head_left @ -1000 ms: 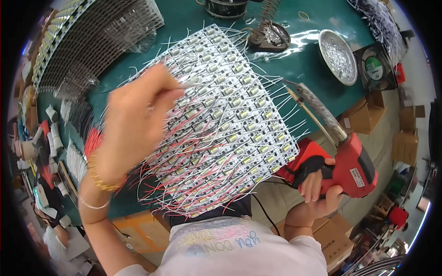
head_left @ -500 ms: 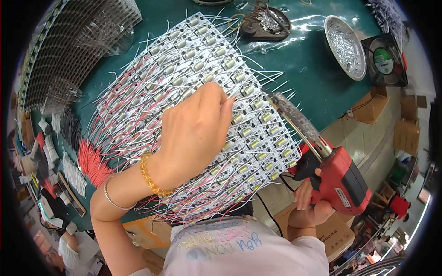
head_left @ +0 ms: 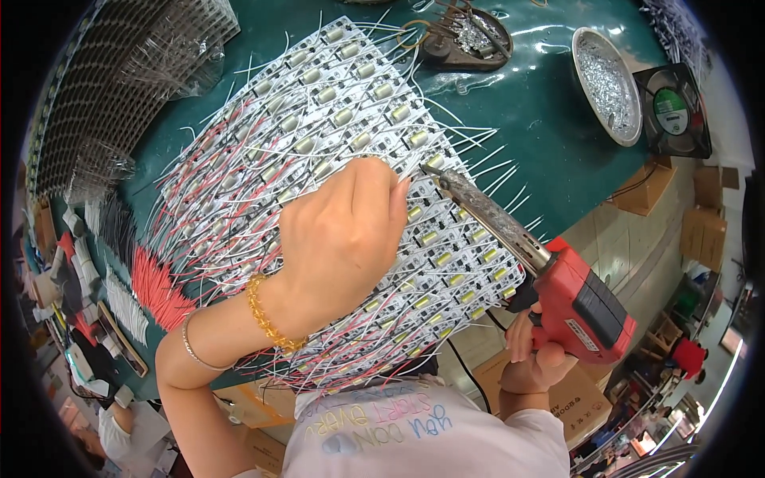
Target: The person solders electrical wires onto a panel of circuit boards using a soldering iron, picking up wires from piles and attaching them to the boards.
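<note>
Under my hands lies a large panel of small white circuit boards (head_left: 343, 119), set with pale yellow-green cylindrical parts and trailing many red and white wires. Above its middle, my left hand (head_left: 339, 231) is closed, thumb and forefinger pinching a thin white wire (head_left: 409, 172) whose end points at the boards. My right hand (head_left: 538, 350) grips a red and black soldering gun (head_left: 586, 307) by its handle. The gun's dark tip is at the panel, just right of my left fingertips; whether it touches a solder pad I cannot tell.
Left of the panel lie bundles of red wires (head_left: 155, 283), black wires (head_left: 118, 227) and white wires (head_left: 126, 307). At the back stand a soldering iron holder (head_left: 442, 52), a metal bowl (head_left: 586, 40) of silvery bits and a black fan (head_left: 693, 131). Stacked grid panels (head_left: 96, 80) fill the far left.
The soldering gun has moved left and its tip is now beside my left fingertips over the boards. My left hand has shifted slightly nearer, still pinching.
</note>
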`<state>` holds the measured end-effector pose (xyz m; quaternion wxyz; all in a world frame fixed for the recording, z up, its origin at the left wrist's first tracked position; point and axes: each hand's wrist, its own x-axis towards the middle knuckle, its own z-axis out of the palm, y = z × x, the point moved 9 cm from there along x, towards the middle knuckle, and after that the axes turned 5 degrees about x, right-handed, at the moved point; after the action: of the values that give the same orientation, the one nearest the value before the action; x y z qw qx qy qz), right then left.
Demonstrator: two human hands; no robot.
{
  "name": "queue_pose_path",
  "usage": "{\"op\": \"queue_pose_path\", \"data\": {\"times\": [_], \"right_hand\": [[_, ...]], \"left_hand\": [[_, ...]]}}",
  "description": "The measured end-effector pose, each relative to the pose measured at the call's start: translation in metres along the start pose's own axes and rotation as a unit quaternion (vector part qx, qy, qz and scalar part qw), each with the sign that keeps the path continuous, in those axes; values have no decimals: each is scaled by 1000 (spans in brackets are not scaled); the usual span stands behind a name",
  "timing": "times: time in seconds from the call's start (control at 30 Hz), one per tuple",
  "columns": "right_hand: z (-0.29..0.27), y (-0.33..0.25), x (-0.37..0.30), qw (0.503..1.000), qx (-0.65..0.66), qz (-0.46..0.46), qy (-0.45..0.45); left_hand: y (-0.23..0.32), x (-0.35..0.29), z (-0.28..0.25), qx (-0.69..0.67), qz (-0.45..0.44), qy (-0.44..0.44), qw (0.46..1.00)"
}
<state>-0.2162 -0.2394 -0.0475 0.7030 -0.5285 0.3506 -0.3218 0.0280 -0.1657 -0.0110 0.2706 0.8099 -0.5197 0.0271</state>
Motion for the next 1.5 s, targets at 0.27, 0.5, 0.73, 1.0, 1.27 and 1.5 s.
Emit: {"op": "queue_pose_path", "data": {"times": [0.27,0.5,0.73,1.0,1.27,1.5], "right_hand": [[1,2,4,999,-21,4,-33],[-3,-4,1,999,30,-12,10],[-7,5,0,1000,-23,10,-7],[4,-2,1,997,-69,3,-19],[-5,-3,-3,998,-57,-33,6],[-15,-16,-6,993,-29,-101,50]], "left_hand": [[5,0,-1,36,22,9,999],[4,0,0,27,19,9,999],[3,1,0,8,12,9,1000],[3,1,-2,9,8,7,1000],[5,2,-3,4,10,5,1000],[-1,1,-2,-11,-2,16,1000]]}}
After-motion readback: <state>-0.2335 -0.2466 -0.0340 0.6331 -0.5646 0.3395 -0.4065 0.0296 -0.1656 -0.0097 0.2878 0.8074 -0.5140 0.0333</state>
